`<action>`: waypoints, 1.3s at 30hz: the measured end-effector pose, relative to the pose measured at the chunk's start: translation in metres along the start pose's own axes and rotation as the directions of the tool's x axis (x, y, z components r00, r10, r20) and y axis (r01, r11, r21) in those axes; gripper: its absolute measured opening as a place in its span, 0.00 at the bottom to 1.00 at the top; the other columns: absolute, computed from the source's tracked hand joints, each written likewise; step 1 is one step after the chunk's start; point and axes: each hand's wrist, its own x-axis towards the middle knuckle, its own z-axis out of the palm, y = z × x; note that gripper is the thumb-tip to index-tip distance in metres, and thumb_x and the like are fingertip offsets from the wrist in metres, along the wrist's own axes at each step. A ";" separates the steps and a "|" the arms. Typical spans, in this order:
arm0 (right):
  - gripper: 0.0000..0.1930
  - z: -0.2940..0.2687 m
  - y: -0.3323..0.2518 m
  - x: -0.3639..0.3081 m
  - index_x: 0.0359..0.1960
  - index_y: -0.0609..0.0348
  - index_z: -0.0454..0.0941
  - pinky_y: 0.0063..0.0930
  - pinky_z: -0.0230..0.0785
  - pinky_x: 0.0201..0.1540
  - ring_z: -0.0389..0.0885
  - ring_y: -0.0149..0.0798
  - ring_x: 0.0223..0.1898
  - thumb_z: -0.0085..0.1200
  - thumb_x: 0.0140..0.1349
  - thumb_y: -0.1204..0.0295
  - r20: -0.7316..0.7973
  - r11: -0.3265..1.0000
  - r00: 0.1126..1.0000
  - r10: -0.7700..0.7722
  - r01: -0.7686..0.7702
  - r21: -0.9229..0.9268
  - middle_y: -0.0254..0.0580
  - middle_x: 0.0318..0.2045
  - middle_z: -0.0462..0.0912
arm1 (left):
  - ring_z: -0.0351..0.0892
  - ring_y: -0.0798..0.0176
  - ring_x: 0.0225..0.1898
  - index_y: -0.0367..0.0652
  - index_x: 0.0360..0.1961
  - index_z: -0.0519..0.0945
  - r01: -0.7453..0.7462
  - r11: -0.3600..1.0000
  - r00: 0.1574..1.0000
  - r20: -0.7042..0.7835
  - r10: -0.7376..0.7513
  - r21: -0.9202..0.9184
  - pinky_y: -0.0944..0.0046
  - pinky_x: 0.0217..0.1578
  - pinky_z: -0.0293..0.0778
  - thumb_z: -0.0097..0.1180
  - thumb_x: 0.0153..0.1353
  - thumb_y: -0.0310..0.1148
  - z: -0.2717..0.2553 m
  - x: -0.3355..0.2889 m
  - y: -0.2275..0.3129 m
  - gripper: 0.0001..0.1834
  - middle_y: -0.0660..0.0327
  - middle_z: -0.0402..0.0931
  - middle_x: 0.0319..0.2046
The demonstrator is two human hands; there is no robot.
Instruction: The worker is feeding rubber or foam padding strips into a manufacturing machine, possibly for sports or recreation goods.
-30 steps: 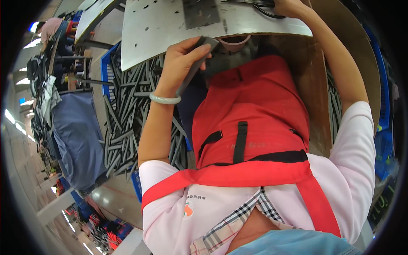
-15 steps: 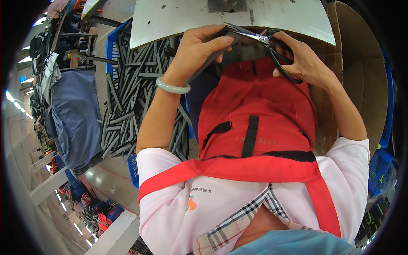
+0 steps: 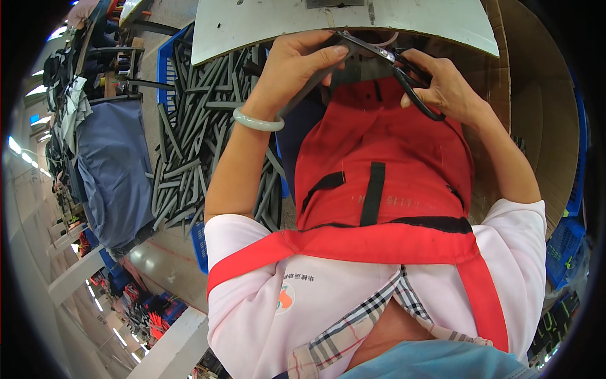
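Observation:
My left hand [image 3: 293,69], with a pale bangle [image 3: 259,120] at its wrist, pinches a dark grey strip [image 3: 308,88] between thumb and fingers. The strip hangs down beneath the palm. My right hand [image 3: 449,90] grips a pair of scissors [image 3: 386,55] by its black handles, with fingers and thumb in the loops. The blades point left and their tips lie at the left fingertips, by the strip's upper end. Whether the blades touch the strip I cannot tell. Both hands are just below the near edge of the white tabletop [image 3: 265,22].
On the left, a blue crate [image 3: 165,69] is heaped with grey strips [image 3: 189,139]. Beyond it hangs blue-grey cloth [image 3: 113,170]. A large cardboard box [image 3: 536,95] stands at the right, near another blue crate [image 3: 564,243]. A red apron [image 3: 391,139] covers my front.
The tabletop, hands and scissors sit slightly higher in the picture. My right hand has shifted a little, with the scissors still in it. The left hand keeps its pinch on the strip.

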 end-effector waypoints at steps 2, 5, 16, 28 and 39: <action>0.28 0.003 0.005 0.001 0.45 0.65 0.71 0.29 0.63 0.33 0.64 0.34 0.28 0.70 0.49 0.61 0.020 0.997 1.000 0.002 -0.004 0.072 0.39 0.23 0.69 | 0.74 0.73 0.22 0.35 0.48 0.82 -0.011 1.000 1.000 0.001 0.011 0.005 0.74 0.25 0.70 0.64 0.62 0.33 0.000 -0.001 0.002 0.16 0.61 0.81 0.28; 0.31 0.001 0.004 0.002 0.48 0.65 0.72 0.28 0.63 0.32 0.65 0.32 0.27 0.70 0.49 0.58 0.048 0.989 0.998 0.027 -0.034 0.145 0.36 0.23 0.70 | 0.75 0.72 0.22 0.35 0.48 0.82 -0.011 1.000 1.000 -0.005 0.011 0.010 0.73 0.26 0.72 0.63 0.63 0.32 0.000 -0.003 0.003 0.15 0.60 0.81 0.28; 0.15 -0.053 0.015 0.044 0.47 0.65 0.77 0.34 0.72 0.47 0.81 0.44 0.41 0.57 0.61 0.70 -0.364 0.973 0.929 0.065 -0.140 -0.183 0.50 0.38 0.83 | 0.76 0.71 0.23 0.36 0.53 0.79 -0.045 0.999 0.999 0.015 0.046 -0.016 0.73 0.28 0.73 0.59 0.66 0.34 -0.008 -0.007 -0.008 0.17 0.60 0.81 0.31; 0.11 0.116 -0.037 0.027 0.42 0.51 0.79 0.28 0.75 0.44 0.82 0.37 0.43 0.51 0.56 0.71 0.250 0.279 0.562 -0.789 0.689 -0.669 0.34 0.39 0.81 | 0.82 0.63 0.33 0.33 0.39 0.85 -0.311 0.780 0.945 0.093 0.312 0.542 0.66 0.36 0.76 0.65 0.56 0.37 0.019 0.039 -0.039 0.16 0.53 0.84 0.31; 0.15 0.046 -0.018 0.062 0.43 0.56 0.78 0.45 0.74 0.43 0.82 0.51 0.42 0.60 0.51 0.76 0.024 0.747 0.955 -0.297 0.248 -0.616 0.45 0.35 0.83 | 0.79 0.68 0.33 0.34 0.42 0.84 0.257 0.767 0.926 0.077 -0.369 0.588 0.67 0.41 0.74 0.53 0.68 0.51 -0.057 -0.020 -0.038 0.26 0.60 0.83 0.31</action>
